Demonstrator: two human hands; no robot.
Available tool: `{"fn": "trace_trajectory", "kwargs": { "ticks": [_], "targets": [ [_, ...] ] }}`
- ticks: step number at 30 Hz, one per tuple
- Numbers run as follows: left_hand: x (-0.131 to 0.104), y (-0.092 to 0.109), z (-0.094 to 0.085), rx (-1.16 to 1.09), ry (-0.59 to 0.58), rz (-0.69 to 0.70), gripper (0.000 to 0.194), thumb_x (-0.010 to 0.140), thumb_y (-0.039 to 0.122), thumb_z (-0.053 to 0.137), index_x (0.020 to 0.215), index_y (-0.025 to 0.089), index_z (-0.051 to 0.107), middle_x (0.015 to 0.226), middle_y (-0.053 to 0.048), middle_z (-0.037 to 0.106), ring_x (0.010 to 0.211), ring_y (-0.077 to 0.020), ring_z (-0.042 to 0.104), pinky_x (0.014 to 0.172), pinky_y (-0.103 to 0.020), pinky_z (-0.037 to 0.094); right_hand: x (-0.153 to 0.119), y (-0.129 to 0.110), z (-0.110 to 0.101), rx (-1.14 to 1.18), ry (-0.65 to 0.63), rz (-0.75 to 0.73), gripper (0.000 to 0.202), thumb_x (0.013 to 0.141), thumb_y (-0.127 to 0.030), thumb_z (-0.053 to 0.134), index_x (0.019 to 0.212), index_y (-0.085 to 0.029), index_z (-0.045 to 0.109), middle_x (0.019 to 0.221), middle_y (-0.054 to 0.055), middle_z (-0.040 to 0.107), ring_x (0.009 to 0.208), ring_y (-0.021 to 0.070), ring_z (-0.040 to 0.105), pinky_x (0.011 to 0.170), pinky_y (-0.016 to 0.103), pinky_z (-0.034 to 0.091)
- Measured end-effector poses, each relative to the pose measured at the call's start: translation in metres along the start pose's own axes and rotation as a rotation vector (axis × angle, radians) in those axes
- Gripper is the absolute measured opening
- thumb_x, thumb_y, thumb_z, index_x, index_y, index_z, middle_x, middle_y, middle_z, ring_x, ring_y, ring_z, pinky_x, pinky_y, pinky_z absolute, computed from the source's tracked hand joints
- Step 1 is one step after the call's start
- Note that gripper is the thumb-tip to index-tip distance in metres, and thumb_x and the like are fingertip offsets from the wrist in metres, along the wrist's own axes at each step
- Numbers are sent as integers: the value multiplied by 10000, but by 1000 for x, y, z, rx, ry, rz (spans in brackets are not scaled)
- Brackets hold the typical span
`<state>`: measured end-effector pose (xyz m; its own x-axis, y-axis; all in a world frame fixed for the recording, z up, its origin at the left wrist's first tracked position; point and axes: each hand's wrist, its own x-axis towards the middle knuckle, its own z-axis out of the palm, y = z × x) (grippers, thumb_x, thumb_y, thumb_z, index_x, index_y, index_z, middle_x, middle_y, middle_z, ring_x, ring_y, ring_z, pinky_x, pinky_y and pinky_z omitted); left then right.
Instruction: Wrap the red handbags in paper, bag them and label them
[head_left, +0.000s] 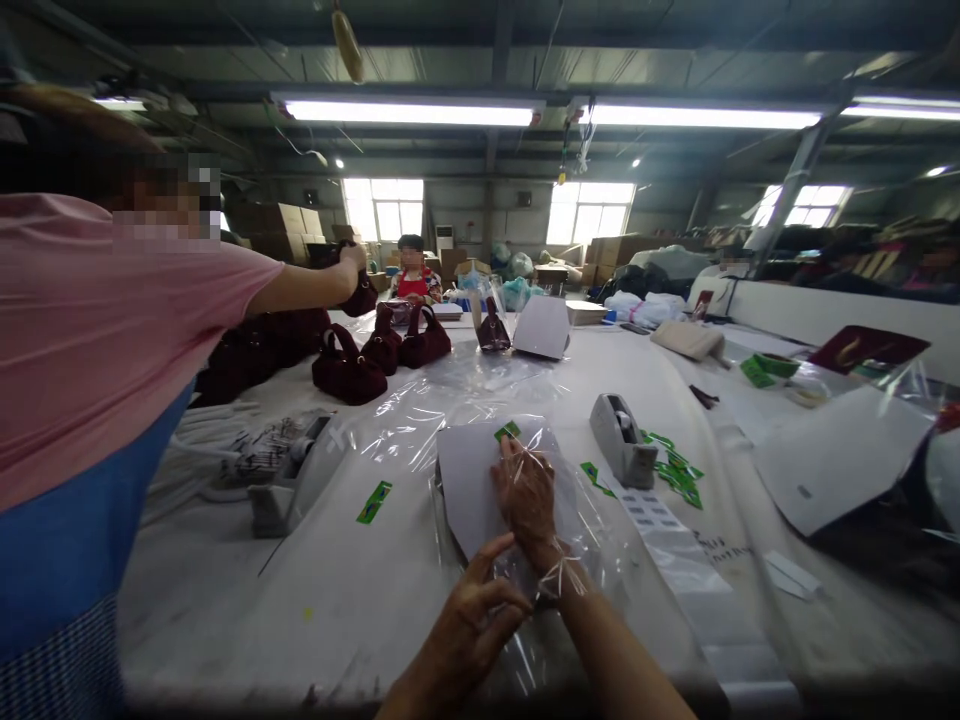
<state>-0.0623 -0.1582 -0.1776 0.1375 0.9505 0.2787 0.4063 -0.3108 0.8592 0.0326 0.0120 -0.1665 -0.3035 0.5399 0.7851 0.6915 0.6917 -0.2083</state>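
Observation:
In front of me lies a clear plastic bag (592,560) with a stiff white sheet (466,470) inside; a dark edge shows under the sheet. My right hand (529,495) reaches into the bag, the plastic bunched about its wrist. At its fingertips is a small green packet (508,430), against the top of the sheet. My left hand (480,610) is at the bag's near mouth, its fingers bent around the loose plastic. Another green packet (374,502) lies to the left, and several green packets (679,470) are heaped on the right.
Tape dispensers stand right (624,440) and left (289,480). A label strip (675,540) runs down the right. Dark red handbags (349,370) sit at the back left, where a co-worker in a pink top (142,320) reaches across. A bagged handbag (493,328) stands at the back.

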Motion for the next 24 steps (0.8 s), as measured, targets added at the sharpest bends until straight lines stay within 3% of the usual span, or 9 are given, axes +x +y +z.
{"fn": "trace_trajectory", "kwargs": {
  "ticks": [6, 9, 12, 14, 18, 22, 24],
  "targets": [
    [-1, -7, 7, 42, -6, 33, 233, 994, 321, 477, 1100, 243, 669, 1301, -83, 621, 1393, -257, 449, 1171, -412, 376, -21, 15, -18, 127, -66, -120, 646, 957, -80, 361, 1576, -215, 231, 1440, 149, 526, 1336, 290, 483, 1012, 500, 507],
    [1, -8, 16, 126, 9, 8, 245, 957, 196, 498, 1176, 221, 603, 1268, -97, 640, 1386, -256, 457, 1169, -452, 383, -25, 21, -21, 204, -49, -94, 589, 971, -96, 351, 1542, -232, 300, 1391, 147, 554, 1320, 267, 515, 1030, 501, 513],
    [3, -10, 28, 315, -59, 96, 321, 856, 74, 556, 1152, 184, 614, 1189, -121, 652, 1399, -313, 427, 1187, -558, 325, -22, 24, -18, 188, -38, -94, 477, 980, -124, 386, 1445, -208, 452, 1287, 142, 623, 1273, 266, 552, 1010, 503, 530],
    [4, -12, 36, 443, -80, 145, 420, 791, 21, 579, 1184, 165, 607, 1162, -133, 644, 1390, -354, 421, 1173, -626, 307, -19, 23, -17, 144, -91, -122, 471, 973, -139, 431, 1440, -185, 469, 1326, 142, 618, 1294, 287, 531, 1034, 520, 503],
    [1, -22, 45, 576, 5, 212, 493, 774, -1, 553, 1236, 169, 582, 1176, -147, 612, 1382, -375, 417, 1126, -673, 349, -24, 23, -18, 38, -166, -140, 585, 961, -101, 419, 1531, -221, 360, 1517, 101, 478, 1423, 305, 394, 1099, 522, 434],
    [-3, -26, 45, 597, 38, 242, 430, 797, 36, 574, 1203, 175, 599, 1294, -177, 555, 1362, -378, 440, 1088, -654, 416, -37, 26, -23, 6, -196, -132, 644, 955, -71, 377, 1578, -117, 220, 1610, 159, 297, 1500, 298, 241, 1111, 493, 437],
    [-2, -22, 42, 601, 24, 227, 432, 794, 29, 580, 1197, 184, 604, 1325, -172, 547, 1366, -369, 440, 1092, -636, 424, -42, 28, -27, -17, -190, -130, 637, 954, -78, 384, 1571, -92, 229, 1601, 182, 306, 1498, 317, 239, 1117, 522, 423]
  ]
}}
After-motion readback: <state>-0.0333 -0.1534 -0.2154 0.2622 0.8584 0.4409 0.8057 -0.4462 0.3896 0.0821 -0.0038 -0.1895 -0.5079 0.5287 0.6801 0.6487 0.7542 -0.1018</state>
